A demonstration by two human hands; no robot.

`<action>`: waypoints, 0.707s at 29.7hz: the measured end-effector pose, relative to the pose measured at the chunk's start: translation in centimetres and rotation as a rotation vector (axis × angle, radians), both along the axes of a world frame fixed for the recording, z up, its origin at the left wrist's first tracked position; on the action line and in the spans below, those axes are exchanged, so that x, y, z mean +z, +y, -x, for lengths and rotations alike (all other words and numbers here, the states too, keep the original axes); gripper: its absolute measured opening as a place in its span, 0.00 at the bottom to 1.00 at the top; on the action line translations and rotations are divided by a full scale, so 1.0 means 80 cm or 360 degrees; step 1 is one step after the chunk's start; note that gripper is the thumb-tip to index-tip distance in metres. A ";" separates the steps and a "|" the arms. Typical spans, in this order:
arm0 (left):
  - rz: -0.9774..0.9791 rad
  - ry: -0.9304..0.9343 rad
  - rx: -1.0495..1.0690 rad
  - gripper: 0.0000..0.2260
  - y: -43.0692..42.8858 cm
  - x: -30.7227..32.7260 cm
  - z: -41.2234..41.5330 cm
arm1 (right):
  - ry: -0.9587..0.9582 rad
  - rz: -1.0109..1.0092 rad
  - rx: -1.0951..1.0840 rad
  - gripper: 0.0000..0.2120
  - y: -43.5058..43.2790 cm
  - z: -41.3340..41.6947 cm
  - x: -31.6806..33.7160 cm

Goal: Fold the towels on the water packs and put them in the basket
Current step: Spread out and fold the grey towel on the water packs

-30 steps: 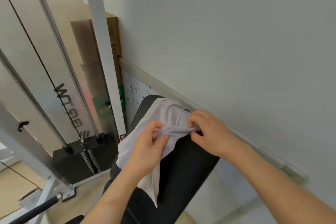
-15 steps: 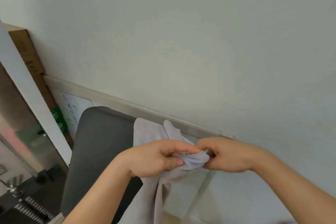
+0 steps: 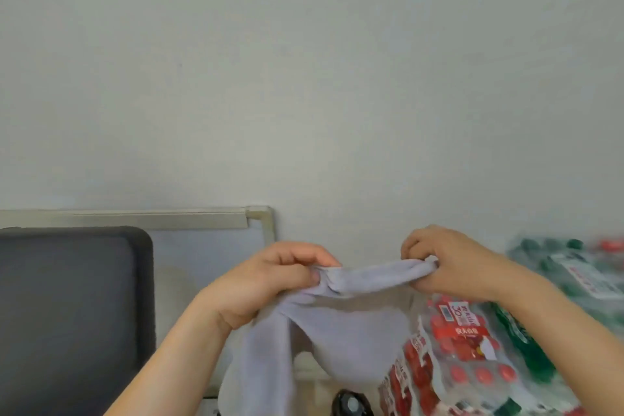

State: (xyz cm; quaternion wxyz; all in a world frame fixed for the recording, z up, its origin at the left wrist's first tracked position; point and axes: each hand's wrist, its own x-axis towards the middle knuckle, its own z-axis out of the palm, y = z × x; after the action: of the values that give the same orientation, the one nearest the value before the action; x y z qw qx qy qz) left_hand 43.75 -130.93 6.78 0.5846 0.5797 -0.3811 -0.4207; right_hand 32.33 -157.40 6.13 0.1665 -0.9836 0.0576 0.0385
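Note:
A pale lilac-grey towel [image 3: 341, 321] hangs in the air between my hands, its top edge bunched and stretched across. My left hand [image 3: 270, 280] pinches the left end of that edge. My right hand [image 3: 449, 260] grips the right end with curled fingers. The cloth drapes down toward the floor. Below and to the right sit shrink-wrapped water packs with red caps [image 3: 456, 358] and, further right, packs of green bottles [image 3: 574, 273]. No basket is in view.
A dark grey padded chair back [image 3: 71, 314] fills the lower left. A framed whiteboard [image 3: 209, 246] leans against the plain wall behind it. A small black object [image 3: 351, 404] lies on the floor at the bottom edge.
The view has swung right, away from the gym machine, bringing the water packs in. The towel has come off the chair back and my hands have moved apart, stretching its top edge.

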 end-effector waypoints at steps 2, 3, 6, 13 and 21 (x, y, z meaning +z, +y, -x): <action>0.0054 -0.0104 0.0088 0.05 -0.037 -0.005 0.036 | 0.0045 -0.0379 -0.0274 0.07 -0.044 0.065 0.004; 0.0012 -0.0242 0.0129 0.07 -0.060 -0.009 0.054 | 0.0060 -0.0504 -0.0367 0.11 -0.065 0.101 0.007; -0.0095 -0.0734 0.0356 0.08 -0.128 -0.027 0.099 | 0.0057 -0.0637 -0.0567 0.15 -0.124 0.198 0.012; -0.0008 -0.0971 0.0331 0.10 -0.258 -0.050 0.188 | 0.0104 0.0259 -0.0969 0.04 -0.237 0.355 -0.002; 0.0100 -0.0876 0.0224 0.07 -0.405 -0.054 0.231 | -0.0537 -0.1113 -0.1674 0.04 -0.317 0.471 -0.038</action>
State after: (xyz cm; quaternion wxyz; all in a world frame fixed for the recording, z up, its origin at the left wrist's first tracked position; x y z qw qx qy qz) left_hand 25.25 -163.37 2.48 0.5046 0.6787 -0.4971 -0.1938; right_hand -5.36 -182.76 3.06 0.4801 -0.7045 0.4883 -0.1865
